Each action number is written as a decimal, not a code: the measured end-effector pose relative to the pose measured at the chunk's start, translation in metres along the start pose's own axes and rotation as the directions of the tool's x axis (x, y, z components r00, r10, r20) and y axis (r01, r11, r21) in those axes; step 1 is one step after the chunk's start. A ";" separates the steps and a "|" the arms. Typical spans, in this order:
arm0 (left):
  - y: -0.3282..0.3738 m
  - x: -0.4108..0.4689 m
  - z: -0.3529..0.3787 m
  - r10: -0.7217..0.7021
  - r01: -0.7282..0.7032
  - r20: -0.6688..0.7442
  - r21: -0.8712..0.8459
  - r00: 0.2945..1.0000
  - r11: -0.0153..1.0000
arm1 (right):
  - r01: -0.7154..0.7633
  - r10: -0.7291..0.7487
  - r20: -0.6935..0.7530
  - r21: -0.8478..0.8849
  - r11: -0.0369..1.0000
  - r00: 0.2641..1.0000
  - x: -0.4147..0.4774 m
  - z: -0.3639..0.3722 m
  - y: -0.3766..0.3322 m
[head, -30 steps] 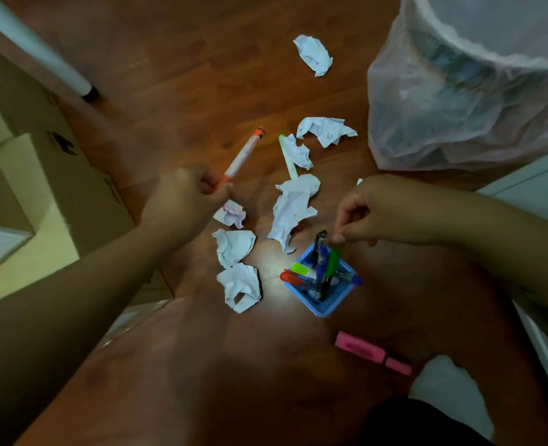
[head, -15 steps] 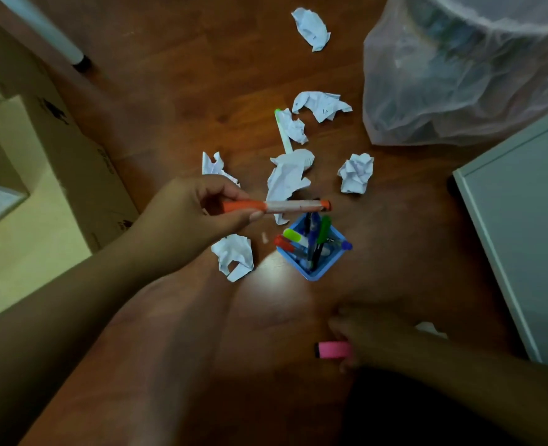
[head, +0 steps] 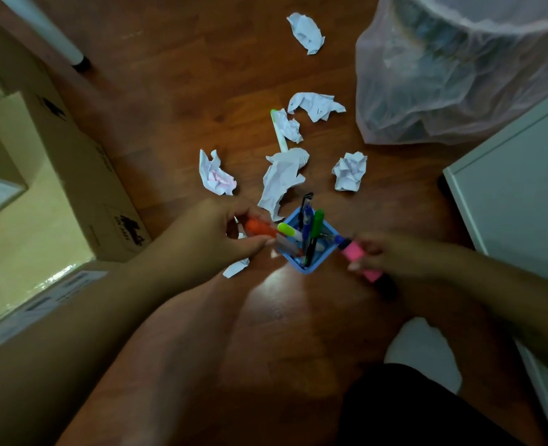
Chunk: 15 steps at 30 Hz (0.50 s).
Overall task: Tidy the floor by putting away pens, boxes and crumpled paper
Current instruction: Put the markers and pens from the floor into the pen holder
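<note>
A blue square pen holder point(head: 308, 267) stands on the wooden floor with several pens in it. My left hand point(head: 214, 236) grips an orange marker point(head: 258, 227) whose tip reaches into the holder from the left. My right hand point(head: 391, 255) holds a pink highlighter point(head: 354, 252) just right of the holder. A green-capped white pen point(head: 279, 130) lies on the floor beyond, partly under crumpled paper point(head: 290, 127). More crumpled paper balls point(head: 350, 170) point(head: 216, 175) point(head: 282, 181) point(head: 316, 104) point(head: 306, 32) lie scattered behind the holder.
A bin lined with a translucent bag point(head: 459, 69) stands at the upper right. Cardboard boxes point(head: 73, 162) line the left side. A white cabinet point(head: 517, 188) is on the right, and a white table leg point(head: 50, 37) stands at the upper left.
My left hand brought the orange marker down into the holder. My right hand lifted the pink highlighter from the floor and carried it up beside the holder.
</note>
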State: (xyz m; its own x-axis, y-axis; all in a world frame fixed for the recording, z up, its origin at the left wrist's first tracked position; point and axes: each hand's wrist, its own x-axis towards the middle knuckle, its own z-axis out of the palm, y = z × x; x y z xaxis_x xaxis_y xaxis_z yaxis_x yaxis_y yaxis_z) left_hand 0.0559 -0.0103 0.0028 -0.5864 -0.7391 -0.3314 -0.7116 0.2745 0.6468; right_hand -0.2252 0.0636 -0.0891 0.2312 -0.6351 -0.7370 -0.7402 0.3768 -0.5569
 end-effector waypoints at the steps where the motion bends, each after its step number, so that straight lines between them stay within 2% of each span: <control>1: -0.001 0.003 0.005 -0.011 0.011 -0.002 0.020 1.000 1.000 | 0.000 0.000 -0.047 0.006 1.000 0.999 -0.003 -0.016 0.000; 2: -0.004 0.007 0.010 -0.020 0.020 0.005 0.038 1.000 0.999 | 0.029 -0.026 -0.124 0.028 0.999 0.992 -0.004 -0.029 0.000; 4: -0.008 0.014 0.017 -0.037 0.035 0.025 0.064 0.999 0.997 | 0.128 -0.068 -0.314 0.176 0.976 0.947 -0.010 -0.047 -0.008; 6: -0.010 0.020 0.019 -0.078 0.077 0.018 0.029 0.997 0.997 | 0.261 -0.066 -0.459 0.376 0.889 0.886 -0.017 -0.060 -0.030; 8: -0.011 0.028 0.018 -0.139 0.137 -0.059 -0.038 0.989 0.990 | 0.388 -0.095 -0.527 0.480 0.786 0.845 -0.022 -0.065 -0.052; 10: -0.012 0.040 0.016 -0.202 0.174 -0.169 -0.164 0.965 0.971 | 0.447 -0.153 -0.525 0.497 0.743 0.837 -0.026 -0.058 -0.071; 12: -0.016 0.059 0.013 -0.290 0.212 -0.217 -0.323 0.932 0.922 | 0.463 -0.221 -0.471 0.495 0.735 0.854 -0.025 -0.048 -0.082; 13: -0.019 0.070 0.011 -0.331 0.237 -0.227 -0.360 0.916 0.902 | 0.461 -0.246 -0.444 0.482 0.745 0.862 -0.025 -0.042 -0.084; 15: -0.029 0.098 0.012 -0.377 0.286 -0.260 -0.328 0.889 0.900 | 0.450 -0.278 -0.405 0.430 0.783 0.871 -0.022 -0.034 -0.082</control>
State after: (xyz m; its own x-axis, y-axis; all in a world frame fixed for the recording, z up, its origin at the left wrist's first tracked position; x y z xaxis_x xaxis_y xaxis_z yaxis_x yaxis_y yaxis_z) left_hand 0.0146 -0.0839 -0.0569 -0.1518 -0.9206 -0.3598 -0.6816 -0.1661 0.7126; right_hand -0.1910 0.0239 -0.0146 0.1512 -0.9311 -0.3320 -0.2036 0.2993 -0.9322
